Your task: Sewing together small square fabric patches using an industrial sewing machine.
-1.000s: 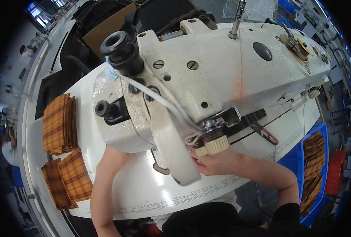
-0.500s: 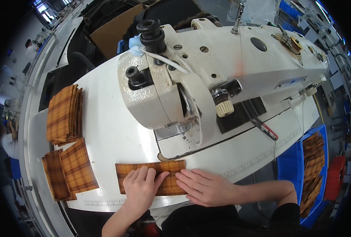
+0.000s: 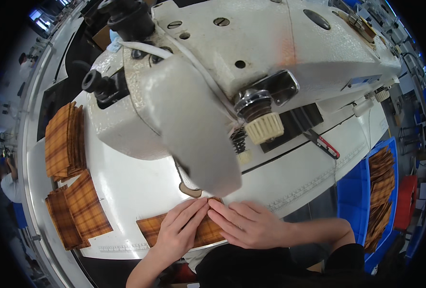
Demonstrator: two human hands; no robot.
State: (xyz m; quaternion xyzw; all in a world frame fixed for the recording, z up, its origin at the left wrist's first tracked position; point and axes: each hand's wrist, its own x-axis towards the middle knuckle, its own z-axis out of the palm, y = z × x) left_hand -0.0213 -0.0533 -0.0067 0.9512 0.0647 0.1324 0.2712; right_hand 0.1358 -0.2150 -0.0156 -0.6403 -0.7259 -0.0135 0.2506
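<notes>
A long strip of orange plaid fabric (image 3: 149, 226) lies flat on the white table (image 3: 136, 187) near its front edge. My left hand (image 3: 180, 225) presses flat on the strip, fingers pointing up toward the machine head. My right hand (image 3: 249, 222) lies flat on the strip's right part, fingertips meeting those of the left hand. Both sit just below the head of the white industrial sewing machine (image 3: 251, 62), whose needle area is hidden behind the head.
Two stacks of plaid pieces lie at the left, one further back (image 3: 64, 141) and one nearer (image 3: 76, 209). A blue bin (image 3: 356, 206) with more plaid pieces stands at the right. Small red-handled snips (image 3: 325, 145) rest on the table right of the machine.
Both hands and the plaid strip have slid right and up toward the machine head; the view has dropped closer, so the head now fills the frame.
</notes>
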